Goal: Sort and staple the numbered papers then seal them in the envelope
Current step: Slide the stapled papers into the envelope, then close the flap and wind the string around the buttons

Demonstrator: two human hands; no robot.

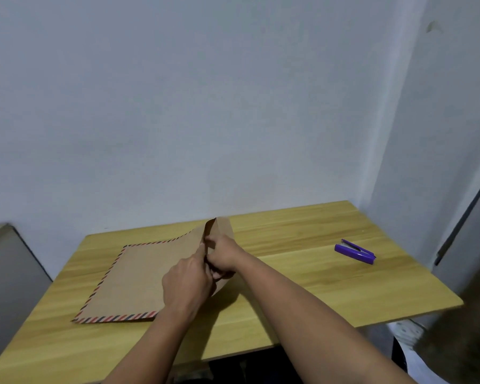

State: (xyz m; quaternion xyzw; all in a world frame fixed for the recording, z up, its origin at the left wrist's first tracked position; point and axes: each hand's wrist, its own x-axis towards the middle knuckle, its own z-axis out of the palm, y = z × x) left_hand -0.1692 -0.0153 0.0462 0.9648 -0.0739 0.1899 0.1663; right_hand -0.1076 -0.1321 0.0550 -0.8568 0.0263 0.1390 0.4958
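Across the middle of the table (302, 278) lies a big brown envelope (139, 281) with a red-and-blue striped border, pretty much flat on the wood. Its long axis runs left to right from where the person sits, angled a bit away toward the wall, and the mouth end points right, toward the stapler. That mouth end is lifted off the table and the flap (222, 228) stands up there. Can't see inside from this angle, so no idea whether papers are in it.

Both forearms reach in from the near edge and meet at the envelope's raised right end. Left hand (186, 284) comes in knuckles up, its grip closed, fingers curled onto the envelope's top layer right at the opening. Right hand (222, 254) sits just behind it, touching it, grip also closed, pinching the paper at the base of the flap.

Well off to the right of the envelope, a purple stapler (355, 252) lies on the table on its own, nobody touching it, long axis slanting toward the near right.
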